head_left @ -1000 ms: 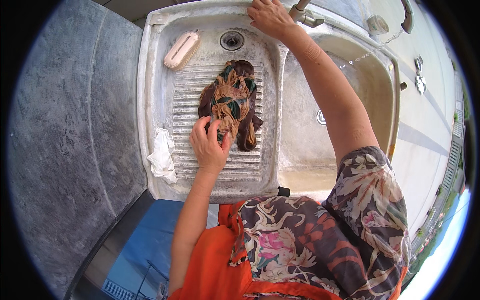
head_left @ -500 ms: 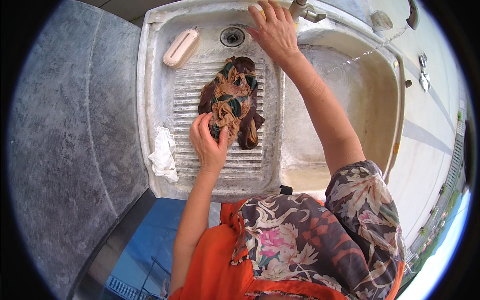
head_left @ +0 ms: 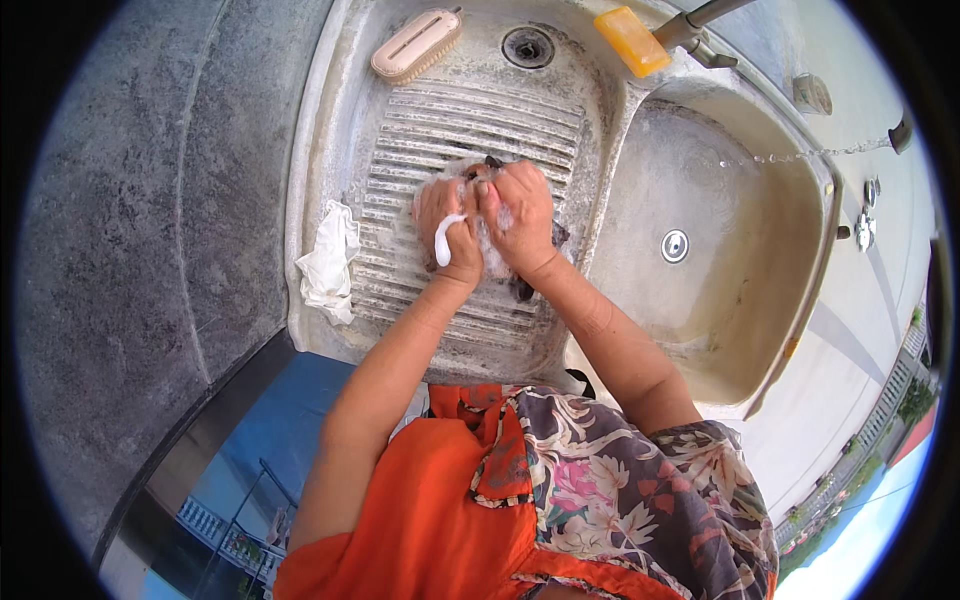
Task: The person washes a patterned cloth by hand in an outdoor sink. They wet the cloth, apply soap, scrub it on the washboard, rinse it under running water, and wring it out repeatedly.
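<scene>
Both my hands are closed on a bunched, soapy patterned cloth (head_left: 526, 290) over the ribbed washboard (head_left: 470, 108). My left hand (head_left: 445, 228) is curled around its left side, with a thick streak of white suds along the thumb. Pressed against it, my right hand (head_left: 522, 222) grips the other side, thumb on top. White foam and the fingers hide most of the cloth; only dark edges poke out at the right and below.
An orange soap bar (head_left: 632, 42) lies on the rim beside the metal tap (head_left: 692, 34). A pink brush (head_left: 417, 46) rests at the upper left, a white cloth (head_left: 328, 262) at the left edge. Water runs from a spout (head_left: 902, 133) into the right basin (head_left: 745, 320).
My right hand has come down from the tap end, where the soap bar now shows, onto the cloth. Foam now covers the cloth, and both hands bunch it. The view has shifted.
</scene>
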Tool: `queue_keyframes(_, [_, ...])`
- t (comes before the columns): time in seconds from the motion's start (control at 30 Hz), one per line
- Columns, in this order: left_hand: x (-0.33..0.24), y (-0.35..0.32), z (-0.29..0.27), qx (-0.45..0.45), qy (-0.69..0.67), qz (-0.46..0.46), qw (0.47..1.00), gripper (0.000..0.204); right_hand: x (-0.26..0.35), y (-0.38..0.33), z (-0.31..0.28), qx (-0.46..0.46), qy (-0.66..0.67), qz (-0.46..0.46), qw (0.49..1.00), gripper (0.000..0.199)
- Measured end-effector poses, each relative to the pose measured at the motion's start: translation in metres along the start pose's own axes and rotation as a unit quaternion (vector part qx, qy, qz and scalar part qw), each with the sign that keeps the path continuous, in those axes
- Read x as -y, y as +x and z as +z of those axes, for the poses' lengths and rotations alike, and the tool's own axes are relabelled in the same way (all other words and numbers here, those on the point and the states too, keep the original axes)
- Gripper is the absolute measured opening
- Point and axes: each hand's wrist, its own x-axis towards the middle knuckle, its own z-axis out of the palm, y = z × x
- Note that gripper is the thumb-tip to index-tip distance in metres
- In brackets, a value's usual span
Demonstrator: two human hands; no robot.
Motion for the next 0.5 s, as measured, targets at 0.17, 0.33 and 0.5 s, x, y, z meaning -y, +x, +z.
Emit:
queue_keyframes(0.17, [0.004,0.116,0.039,-0.077,0.161,0.087,0.980,0.019,-0.046,0.077,0.027,0.004,-0.182,0.092,0.979,0.029])
queue_keyframes(0.33, [-0.021,0.018,-0.006,-0.094,-0.063,0.106,0.988,0.023,0.011,-0.008,-0.020,-0.002,0.018,0.055,0.998,0.041])
queue_keyframes(0.5, [-0.016,0.029,0.021,-0.032,-0.145,-0.031,0.988,0.023,-0.008,-0.004,-0.003,-0.047,0.023,0.087,0.995,0.022])
